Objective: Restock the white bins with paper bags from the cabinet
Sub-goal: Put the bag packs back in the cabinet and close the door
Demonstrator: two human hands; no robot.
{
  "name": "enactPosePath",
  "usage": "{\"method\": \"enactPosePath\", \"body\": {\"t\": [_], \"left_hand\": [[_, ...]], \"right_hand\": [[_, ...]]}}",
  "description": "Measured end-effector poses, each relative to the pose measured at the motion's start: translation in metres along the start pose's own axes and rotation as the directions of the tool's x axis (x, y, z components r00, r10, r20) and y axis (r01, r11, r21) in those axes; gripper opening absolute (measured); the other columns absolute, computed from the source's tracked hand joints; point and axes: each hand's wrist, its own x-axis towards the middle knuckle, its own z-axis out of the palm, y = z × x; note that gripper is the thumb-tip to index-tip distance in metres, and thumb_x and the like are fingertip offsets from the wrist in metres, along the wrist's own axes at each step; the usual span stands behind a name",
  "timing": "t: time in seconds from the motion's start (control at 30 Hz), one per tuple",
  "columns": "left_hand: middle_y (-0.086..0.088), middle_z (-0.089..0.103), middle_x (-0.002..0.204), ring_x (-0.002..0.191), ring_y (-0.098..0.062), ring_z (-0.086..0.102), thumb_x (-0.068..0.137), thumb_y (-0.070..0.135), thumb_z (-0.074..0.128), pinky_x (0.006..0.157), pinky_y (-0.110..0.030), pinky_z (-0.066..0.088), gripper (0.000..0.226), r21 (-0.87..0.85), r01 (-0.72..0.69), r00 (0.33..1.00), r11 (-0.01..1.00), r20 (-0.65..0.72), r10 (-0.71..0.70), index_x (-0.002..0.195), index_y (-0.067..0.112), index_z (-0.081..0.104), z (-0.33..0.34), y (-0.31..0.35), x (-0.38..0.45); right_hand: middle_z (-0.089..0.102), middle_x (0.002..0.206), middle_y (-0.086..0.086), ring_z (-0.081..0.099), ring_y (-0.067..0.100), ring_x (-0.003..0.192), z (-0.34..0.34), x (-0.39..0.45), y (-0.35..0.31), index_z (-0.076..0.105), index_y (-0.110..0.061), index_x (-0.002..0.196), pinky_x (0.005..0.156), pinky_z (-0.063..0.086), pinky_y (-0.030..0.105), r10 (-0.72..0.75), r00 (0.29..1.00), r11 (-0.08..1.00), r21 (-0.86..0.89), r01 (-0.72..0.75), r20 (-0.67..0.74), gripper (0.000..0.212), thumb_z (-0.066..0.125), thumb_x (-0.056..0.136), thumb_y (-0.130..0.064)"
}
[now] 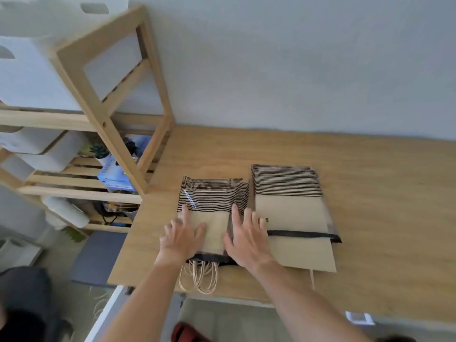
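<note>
item: two flat bundles of brown kraft paper bags, each wrapped in clear plastic printed with thin black stripes, lying side by side on the light wooden counter (370, 174).

left bundle of paper bags (212, 206): smaller, striped end toward the wall, twisted paper cord handles (201, 277) spilling out of its near end and hanging past the counter edge. a dark band of wrapping crosses the near end.

right bundle of paper bags (293, 213): larger, just beside the left bundle, their long edges nearly touching. a black strip (303, 235) crosses its lower half; plain brown paper shows below the strip.

left hand (181, 236): palm down, fingers spread and flat, resting on the left edge of the left bundle; nothing gripped.

right hand (246, 236): palm down, fingers spread, lying over the seam between the two bundles, fingertips reaching onto the right bundle's edge; nothing gripped. the left bundle sits between the two hands.

surroundings: pale wooden shelf unit (106, 114) standing at the counter's left end. white plastic bins (29, 77) with cut-out handles on its upper shelves, more white bins (47, 149) lower down. a small green potted plant (100, 151) and a blue box (113, 176) on a slatted shelf. grey wall behind.
</note>
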Motion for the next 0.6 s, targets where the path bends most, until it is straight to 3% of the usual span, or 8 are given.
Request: {"method": "enactPosePath", "body": {"t": [0.1,0.23,0.37,0.47,0.6], "left_hand": [[-0.020,0.033,0.148,0.131,-0.040,0.035,0.090,0.070,0.031,0.102,-0.052,0.035,0.088,-0.038,-0.073,0.997,0.997,-0.012,0.073,0.155,0.024,-0.006,0.004,-0.016,-0.023],[-0.015,0.032,0.145,0.130,-0.038,0.039,0.076,0.086,0.024,0.100,-0.052,0.042,0.104,-0.045,-0.143,0.990,0.989,0.008,0.143,0.153,0.028,-0.016,0.020,-0.040,-0.056],[-0.016,0.036,0.136,0.116,-0.038,0.052,0.079,0.081,0.019,0.088,-0.046,0.051,0.103,-0.019,-0.147,0.984,0.989,-0.103,0.145,0.154,0.020,-0.013,0.036,-0.048,-0.082],[-0.019,0.038,0.131,0.101,-0.039,0.059,0.078,0.078,0.015,0.078,-0.042,0.054,0.100,-0.053,-0.123,0.981,0.991,-0.156,0.114,0.155,0.020,-0.009,0.046,-0.047,-0.100],[-0.021,0.042,0.127,0.094,-0.042,0.060,0.085,0.074,0.026,0.073,-0.043,0.051,0.091,-0.146,-0.078,0.988,0.986,-0.145,0.056,0.155,0.028,-0.009,0.054,-0.055,-0.122]], "right_hand": [[0.050,0.123,0.019,0.049,0.033,0.104,0.013,-0.018,-0.011,0.018,-0.020,0.156,0.092,0.040,0.045,-0.062,0.998,0.992,0.105,0.065,-0.033,0.061,0.031,0.101,-0.041],[0.041,0.135,0.022,0.043,0.034,0.111,0.025,-0.043,-0.020,0.006,-0.028,0.158,0.095,0.040,0.045,-0.007,1.000,0.979,0.203,0.001,0.025,0.069,0.022,0.098,-0.060],[0.057,0.120,0.025,0.049,0.037,0.100,0.040,-0.064,-0.029,0.022,-0.018,0.157,0.088,0.041,0.049,-0.029,0.996,0.995,0.093,0.036,-0.079,0.071,0.025,0.099,-0.058],[0.057,0.125,0.025,0.050,0.039,0.107,0.048,-0.077,-0.029,0.024,-0.016,0.156,0.090,0.042,0.051,-0.040,0.992,0.996,0.077,0.050,-0.122,0.068,0.026,0.101,-0.055],[0.056,0.118,0.017,0.051,0.033,0.096,0.050,-0.100,-0.034,0.026,-0.018,0.156,0.077,0.044,0.049,-0.018,0.988,0.995,0.092,0.033,-0.154,0.067,0.029,0.100,-0.055]]}}
